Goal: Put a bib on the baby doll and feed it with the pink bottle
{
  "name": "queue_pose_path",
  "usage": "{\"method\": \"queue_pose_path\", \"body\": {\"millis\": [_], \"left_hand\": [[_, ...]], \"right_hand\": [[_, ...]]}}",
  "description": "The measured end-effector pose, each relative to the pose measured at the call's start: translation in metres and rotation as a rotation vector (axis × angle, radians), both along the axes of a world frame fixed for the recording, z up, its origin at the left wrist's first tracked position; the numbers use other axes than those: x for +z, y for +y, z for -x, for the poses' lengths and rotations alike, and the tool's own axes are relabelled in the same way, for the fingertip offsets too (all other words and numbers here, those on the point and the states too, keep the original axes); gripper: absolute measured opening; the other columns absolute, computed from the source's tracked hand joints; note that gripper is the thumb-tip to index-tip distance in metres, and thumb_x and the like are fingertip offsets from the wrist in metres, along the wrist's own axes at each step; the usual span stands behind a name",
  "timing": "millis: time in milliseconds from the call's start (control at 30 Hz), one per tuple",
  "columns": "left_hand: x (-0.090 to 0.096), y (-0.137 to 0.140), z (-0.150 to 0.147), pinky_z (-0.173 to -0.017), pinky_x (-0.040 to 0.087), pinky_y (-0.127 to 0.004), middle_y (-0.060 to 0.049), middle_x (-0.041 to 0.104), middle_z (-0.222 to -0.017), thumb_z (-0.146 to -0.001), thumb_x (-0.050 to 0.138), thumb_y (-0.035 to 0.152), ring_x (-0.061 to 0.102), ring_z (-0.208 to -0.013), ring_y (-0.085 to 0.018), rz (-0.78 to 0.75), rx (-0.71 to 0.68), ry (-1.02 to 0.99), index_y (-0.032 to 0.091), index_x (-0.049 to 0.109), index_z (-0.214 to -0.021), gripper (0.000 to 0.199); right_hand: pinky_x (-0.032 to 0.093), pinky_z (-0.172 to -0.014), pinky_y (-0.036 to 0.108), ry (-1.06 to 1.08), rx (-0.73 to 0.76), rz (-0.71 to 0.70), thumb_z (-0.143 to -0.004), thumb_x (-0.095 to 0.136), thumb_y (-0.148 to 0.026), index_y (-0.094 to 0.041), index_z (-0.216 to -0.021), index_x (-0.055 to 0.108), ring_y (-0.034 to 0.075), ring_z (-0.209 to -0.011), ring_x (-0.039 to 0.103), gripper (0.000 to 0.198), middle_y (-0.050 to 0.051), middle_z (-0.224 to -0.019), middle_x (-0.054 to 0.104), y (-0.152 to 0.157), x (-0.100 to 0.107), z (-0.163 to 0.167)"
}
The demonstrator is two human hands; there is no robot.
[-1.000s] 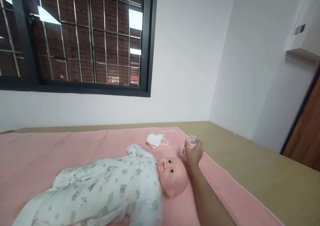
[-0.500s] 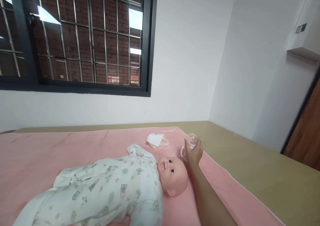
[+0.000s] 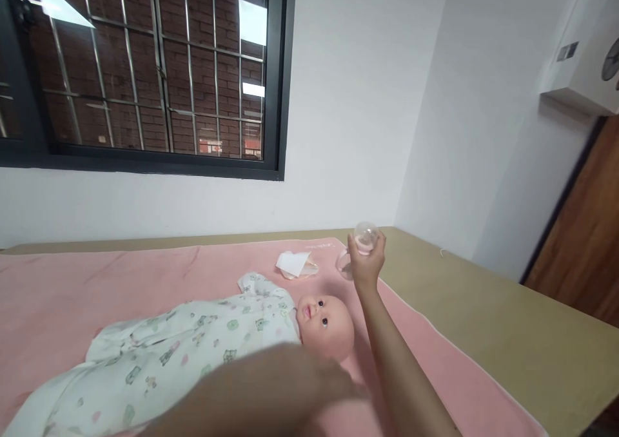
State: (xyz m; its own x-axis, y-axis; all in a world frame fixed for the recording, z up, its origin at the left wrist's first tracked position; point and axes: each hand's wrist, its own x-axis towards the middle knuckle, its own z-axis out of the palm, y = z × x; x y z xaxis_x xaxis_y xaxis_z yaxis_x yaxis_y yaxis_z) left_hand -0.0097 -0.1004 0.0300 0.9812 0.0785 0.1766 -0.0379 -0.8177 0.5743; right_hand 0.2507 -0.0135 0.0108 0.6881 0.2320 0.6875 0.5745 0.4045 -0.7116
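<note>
My right hand (image 3: pixel 367 262) is closed around a baby bottle (image 3: pixel 366 236) with a clear domed cap and a pink handle, held up beyond the doll's head. Low in the view my left hand (image 3: pixel 324 379) reaches across, smeared by motion, so its fingers cannot be made out. It covers part of a baby doll (image 3: pixel 326 327) lying on its back in a white, patterned sleepsuit (image 3: pixel 193 334). The doll's head points right, towards my right forearm. Behind it lies a small packet with white paper (image 3: pixel 296 264).
A pink mat (image 3: pixel 159 269) with a pale edge covers much of the tan tabletop (image 3: pixel 464 301). White walls (image 3: pixel 358 102) meet at the back corner. A dark-framed barred window (image 3: pixel 159 69) is at the left, and a brown wooden panel (image 3: pixel 575 231) stands at the far right.
My right hand has lifted the bottle off the mat area. My left hand has come into view from below, over the doll. The view has shifted slightly to the right.
</note>
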Motion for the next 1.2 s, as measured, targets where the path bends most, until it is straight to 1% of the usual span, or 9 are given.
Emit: {"method": "queue_pose_path", "body": {"millis": [100,233,333,433,533,633,833,1033,1200], "left_hand": [[0.027,0.026,0.013,-0.090,0.050,-0.040,-0.004,0.070,-0.115,-0.090,0.062,0.032,0.065,-0.105,-0.029,-0.024,0.297,-0.067,0.027,0.069,-0.109,0.020],[0.030,0.056,0.024,-0.086,0.050,-0.037,-0.005,0.069,-0.103,-0.095,0.054,0.043,0.065,-0.098,-0.024,0.078,0.588,-0.343,0.023,0.064,-0.097,0.022],[0.022,0.070,0.028,-0.088,0.051,-0.037,-0.006,0.065,-0.111,-0.091,0.063,0.047,0.063,-0.106,-0.024,0.243,0.614,-0.442,0.023,0.056,-0.101,0.027],[0.020,0.074,0.030,-0.087,0.051,-0.039,-0.007,0.066,-0.110,-0.083,0.072,0.042,0.064,-0.101,-0.024,0.400,0.551,-0.445,0.022,0.048,-0.105,0.038],[0.022,0.071,0.028,-0.089,0.051,-0.040,-0.005,0.068,-0.104,-0.077,0.079,0.031,0.066,-0.097,-0.024,0.487,0.502,-0.410,0.022,0.044,-0.114,0.052],[0.022,0.068,0.026,-0.087,0.053,-0.036,-0.005,0.066,-0.112,-0.070,0.084,0.023,0.065,-0.105,-0.026,0.531,0.505,-0.416,0.024,0.043,-0.121,0.066],[0.020,0.074,0.029,-0.085,0.055,-0.037,-0.009,0.067,-0.116,-0.065,0.088,0.026,0.066,-0.107,-0.029,0.529,0.548,-0.370,0.024,0.040,-0.136,0.086],[0.024,0.100,0.054,-0.094,0.051,-0.039,-0.009,0.066,-0.122,-0.058,0.091,0.037,0.064,-0.108,-0.030,0.277,0.739,-0.434,0.024,0.042,-0.142,0.098],[0.021,0.124,0.076,-0.084,0.051,-0.036,-0.007,0.066,-0.120,-0.058,0.087,0.048,0.063,-0.106,-0.032,0.180,1.000,-0.447,0.024,0.051,-0.136,0.089]], "right_hand": [[0.050,-0.080,0.034,0.020,0.221,-0.055,-0.071,0.070,-0.055,-0.020,-0.106,0.052,0.020,-0.083,0.061,0.053,0.005,-0.091,0.062,-0.012,0.026,0.029],[0.050,-0.070,0.031,0.053,0.632,-0.009,-0.072,0.072,-0.053,-0.022,-0.105,0.052,0.017,-0.073,0.059,0.050,0.000,-0.082,0.061,-0.031,0.045,0.077],[0.049,-0.066,0.029,0.077,0.881,0.081,-0.074,0.072,-0.052,-0.023,-0.100,0.053,0.015,-0.069,0.058,0.044,-0.002,-0.079,0.061,-0.044,0.048,0.108],[0.047,-0.065,0.027,0.073,0.995,0.117,-0.073,0.074,-0.051,-0.023,-0.097,0.054,0.014,-0.069,0.057,0.042,-0.003,-0.077,0.059,-0.052,0.047,0.127],[0.046,-0.065,0.026,0.053,1.026,0.126,-0.071,0.076,-0.050,-0.023,-0.099,0.054,0.013,-0.069,0.055,0.044,-0.004,-0.078,0.057,-0.053,0.044,0.135],[0.048,-0.068,0.027,0.020,1.058,0.145,-0.073,0.076,-0.049,-0.024,-0.102,0.055,0.014,-0.074,0.057,0.045,-0.003,-0.083,0.059,-0.052,0.040,0.139],[0.051,-0.075,0.029,0.057,1.067,0.121,-0.074,0.074,-0.054,-0.025,-0.107,0.057,0.017,-0.088,0.061,0.047,0.000,-0.092,0.063,-0.049,0.040,0.140],[0.048,-0.090,0.033,0.241,0.852,-0.025,-0.069,0.075,-0.055,-0.021,-0.108,0.061,0.019,-0.100,0.060,0.053,0.003,-0.101,0.064,-0.038,0.054,0.092],[0.047,-0.088,0.035,0.249,0.535,0.115,-0.059,0.077,-0.048,-0.024,-0.113,0.053,0.019,-0.094,0.058,0.064,0.001,-0.098,0.062,-0.011,0.037,0.032]]}}
